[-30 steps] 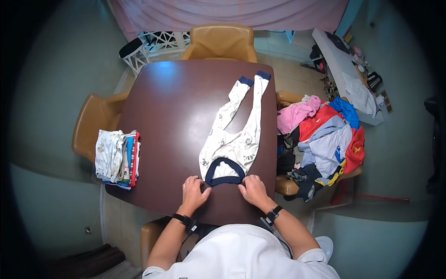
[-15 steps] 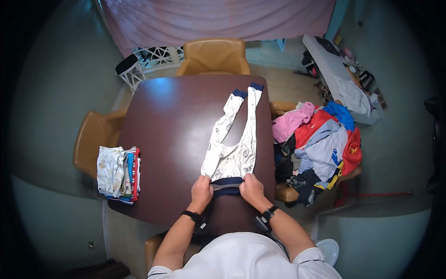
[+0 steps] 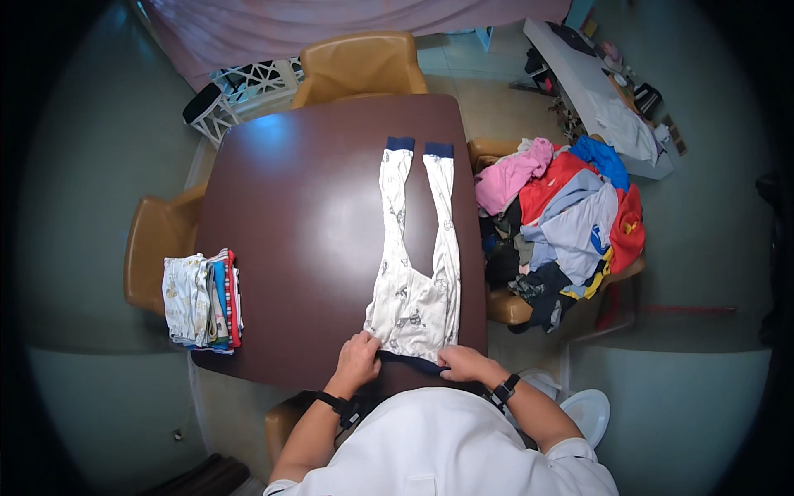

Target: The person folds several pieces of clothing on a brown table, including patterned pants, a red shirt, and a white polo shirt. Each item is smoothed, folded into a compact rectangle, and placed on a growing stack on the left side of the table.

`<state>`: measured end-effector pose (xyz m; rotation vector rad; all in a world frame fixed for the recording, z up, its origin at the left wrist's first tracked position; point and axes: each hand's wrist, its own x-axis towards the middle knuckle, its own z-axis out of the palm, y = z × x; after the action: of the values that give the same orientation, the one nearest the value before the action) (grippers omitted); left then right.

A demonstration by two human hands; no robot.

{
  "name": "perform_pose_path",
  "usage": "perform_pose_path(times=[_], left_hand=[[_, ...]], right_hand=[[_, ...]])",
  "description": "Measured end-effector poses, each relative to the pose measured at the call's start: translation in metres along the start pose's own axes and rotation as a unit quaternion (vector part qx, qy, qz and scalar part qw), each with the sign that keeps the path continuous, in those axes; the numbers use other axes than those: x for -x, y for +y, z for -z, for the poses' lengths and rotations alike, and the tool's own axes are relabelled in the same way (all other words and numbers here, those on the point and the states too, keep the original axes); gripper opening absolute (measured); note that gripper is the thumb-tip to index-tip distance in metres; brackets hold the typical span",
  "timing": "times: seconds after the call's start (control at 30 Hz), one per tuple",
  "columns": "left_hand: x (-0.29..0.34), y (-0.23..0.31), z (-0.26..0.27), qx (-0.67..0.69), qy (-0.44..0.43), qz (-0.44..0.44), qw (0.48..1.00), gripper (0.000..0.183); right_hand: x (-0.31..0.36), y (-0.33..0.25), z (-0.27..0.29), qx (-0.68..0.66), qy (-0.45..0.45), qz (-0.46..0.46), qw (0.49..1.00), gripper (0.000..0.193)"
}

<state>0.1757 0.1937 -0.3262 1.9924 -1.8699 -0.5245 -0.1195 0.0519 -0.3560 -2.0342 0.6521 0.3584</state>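
Note:
White printed pants (image 3: 411, 310) with navy cuffs and a navy waistband lie stretched out on the brown table (image 3: 289, 215), legs pointing away from me and slightly apart. My left hand (image 3: 359, 357) is closed on the left end of the waistband. At its right end, my right hand (image 3: 463, 364) pinches the band's edge. Between the hands the navy band runs along the table's near side, close to my white shirt. Each wrist wears a black strap.
A folded stack of clothes (image 3: 203, 299) sits at the table's left edge. On the right, a chair holds a heaped pile of mixed clothes (image 3: 562, 223). Tan chairs stand at the far side (image 3: 358, 66) and left (image 3: 157, 252). A white side table (image 3: 591, 99) stands far right.
The pants have come nearer to me and now lie flat, with both legs straightened side by side. Both hands have lowered the waistband toward my body.

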Motion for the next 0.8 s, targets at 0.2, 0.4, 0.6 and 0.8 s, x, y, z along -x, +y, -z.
perform_pose_path(times=[0.2, 0.4, 0.6, 0.8], left_hand=[[0.017, -0.008, 0.002, -0.038, 0.008, 0.017, 0.999, 0.025], [0.06, -0.056, 0.025, -0.114, 0.095, 0.074, 0.986, 0.008], [0.098, -0.077, 0.052, -0.149, 0.156, 0.274, 0.937, 0.028], [0.101, -0.066, 0.005, 0.166, 0.129, 0.486, 0.848, 0.043]], right_hand=[[-0.013, -0.025, 0.018, -0.018, -0.131, -0.018, 0.991, 0.028], [-0.01, -0.019, 0.0, -0.052, -0.198, -0.011, 0.979, 0.025], [-0.014, -0.023, 0.004, -0.121, 0.046, -0.045, 0.991, 0.022], [-0.05, -0.037, 0.024, -0.048, 0.258, 0.046, 0.964, 0.027]])
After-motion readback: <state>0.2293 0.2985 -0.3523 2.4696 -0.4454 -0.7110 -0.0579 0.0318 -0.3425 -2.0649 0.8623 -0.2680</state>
